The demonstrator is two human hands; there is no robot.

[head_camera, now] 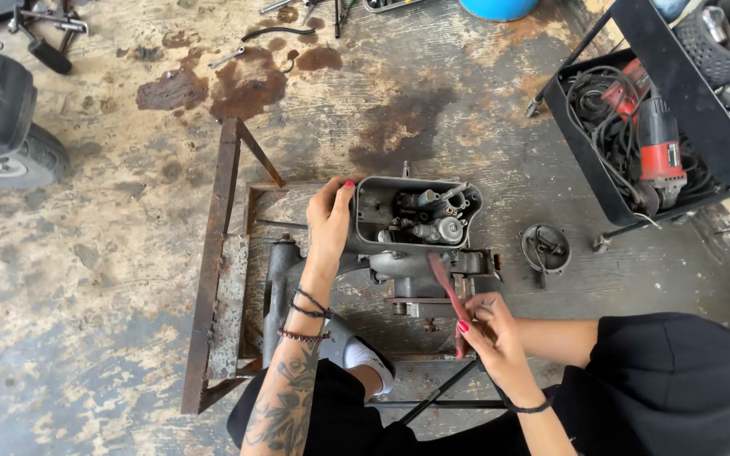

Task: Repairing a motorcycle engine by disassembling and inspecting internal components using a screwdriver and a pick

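Note:
A grimy grey engine part (420,221) with an open, box-like housing sits on a rusty metal frame (213,279) in front of me. Small metal fittings fill the housing. My left hand (329,218) grips the housing's left wall. My right hand (490,333) holds a thin red-handled tool (447,291) whose tip angles up toward the body of the part, just below the housing.
A round metal cover (545,247) lies on the stained concrete floor to the right. A black cart (635,127) with a red power tool (658,143) and cables stands at the right. A vehicle's wheel (19,160) is at far left. Wrenches (230,57) lie near the top.

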